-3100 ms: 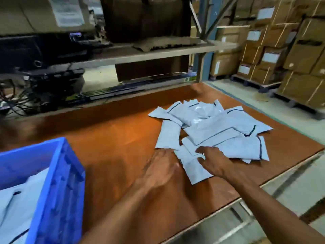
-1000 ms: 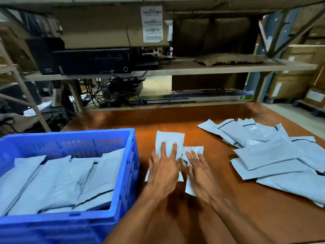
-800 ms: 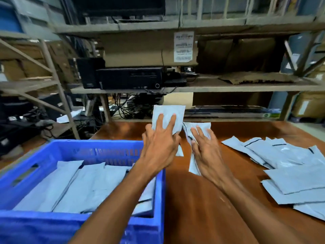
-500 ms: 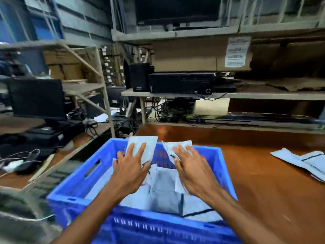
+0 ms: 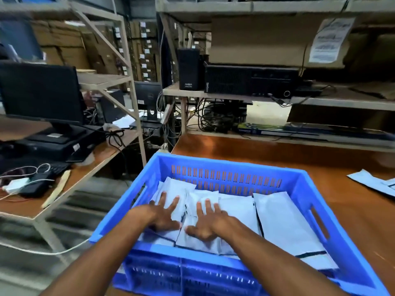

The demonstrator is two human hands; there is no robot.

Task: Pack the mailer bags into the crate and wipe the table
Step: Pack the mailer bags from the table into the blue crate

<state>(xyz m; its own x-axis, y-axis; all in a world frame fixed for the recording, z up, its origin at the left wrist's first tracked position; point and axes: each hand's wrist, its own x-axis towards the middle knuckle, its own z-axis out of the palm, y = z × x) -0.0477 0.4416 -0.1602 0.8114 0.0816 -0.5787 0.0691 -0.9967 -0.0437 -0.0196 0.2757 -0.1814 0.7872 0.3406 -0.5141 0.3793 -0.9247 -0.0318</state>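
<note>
Both hands are inside the blue plastic crate [image 5: 303, 189], which sits at the left end of the brown table [image 5: 277, 154]. The left hand [image 5: 164, 214] lies flat on a grey mailer bag [image 5: 177, 193] at the crate's left side, its fingers [image 5: 174, 202] spread apart and stretched out along the bag, gripping nothing. The right hand [image 5: 208, 224] lies just beside it, palm down on a second mailer bag [image 5: 193, 239], fingers also spread apart and flat. More mailer bags [image 5: 284, 223] fill the crate to the right of the hands, one showing a dark stripe near its end. A few loose bags [image 5: 376, 184] lie on the table at the right edge of the view, well apart from the crate.

On the shelf behind stand a black speaker [image 5: 189, 69] with a small white logo too blurred to read and a black desktop computer [image 5: 250, 82]. A printed paper notice [image 5: 330, 40] hangs on a cardboard box [image 5: 260, 39] above; its text is illegible.
</note>
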